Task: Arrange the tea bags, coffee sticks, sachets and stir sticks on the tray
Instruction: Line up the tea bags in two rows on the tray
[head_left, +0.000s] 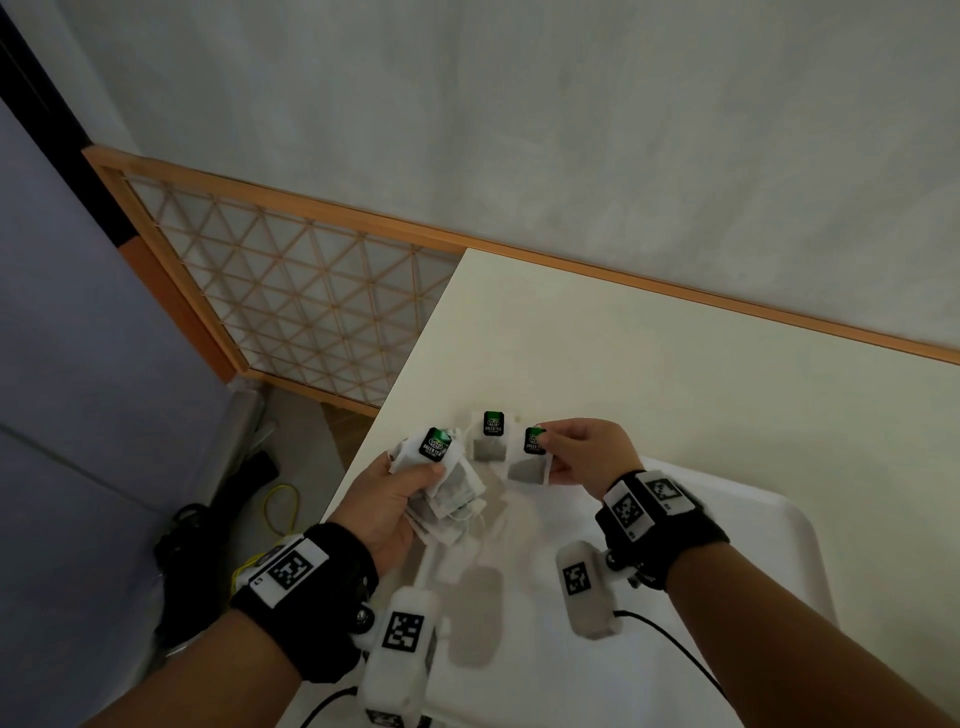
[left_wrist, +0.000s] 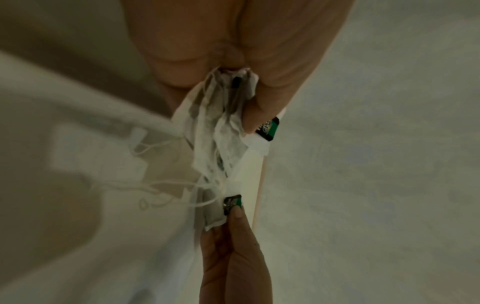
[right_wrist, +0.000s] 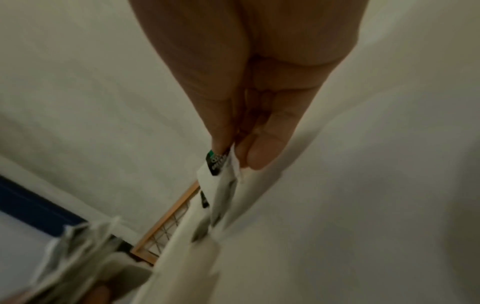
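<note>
My left hand (head_left: 415, 480) grips a crumpled bunch of white tea bags (head_left: 447, 493) with green-and-black tags, their strings hanging loose; in the left wrist view the bunch (left_wrist: 221, 131) hangs from the curled fingers. My right hand (head_left: 546, 453) pinches a single tea bag (head_left: 527, 465) by its tagged end, just right of the bunch; the right wrist view shows thumb and finger on that tea bag (right_wrist: 221, 191). Another tea bag (head_left: 490, 440) lies flat between and beyond the hands. The white tray (head_left: 789, 525) spreads below both hands.
The cream table (head_left: 675, 353) extends back to a wood-trimmed wall. Left of the table's edge stand a wooden lattice screen (head_left: 291, 312) and, on the floor, yellow and black cables (head_left: 275, 506). No coffee sticks, sachets or stir sticks are in view.
</note>
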